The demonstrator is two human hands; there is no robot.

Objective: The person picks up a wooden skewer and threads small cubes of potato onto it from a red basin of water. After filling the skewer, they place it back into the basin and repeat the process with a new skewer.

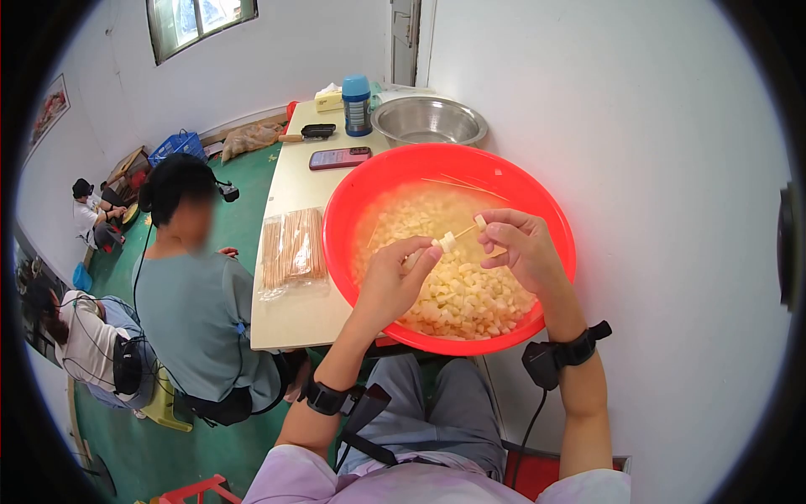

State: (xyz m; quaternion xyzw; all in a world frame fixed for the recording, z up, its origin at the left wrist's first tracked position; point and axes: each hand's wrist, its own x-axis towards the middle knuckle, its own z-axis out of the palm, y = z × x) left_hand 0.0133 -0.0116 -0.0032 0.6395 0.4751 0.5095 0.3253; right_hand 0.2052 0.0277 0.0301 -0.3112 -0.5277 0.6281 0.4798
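Note:
A large red plastic basin (337, 220) stands in front of me, with many small pale cubes (470, 304) in cloudy liquid. Above it, my left hand (390, 281) pinches a thin wooden skewer (466, 232) where pale cubes (447, 242) are threaded. My right hand (522, 245) has thumb and forefinger closed on a single pale cube (480, 223) at the other end of the skewer. Its remaining fingers curl loosely. A few loose skewers (462, 183) lie against the basin's far inner side.
Left of the basin, a plastic pack of skewers (292, 250) lies on the table (281, 323). Behind are a phone (340, 158), a blue flask (357, 105) and a steel bowl (430, 120). A wall (672, 252) borders the right. A person (197, 294) sits at left.

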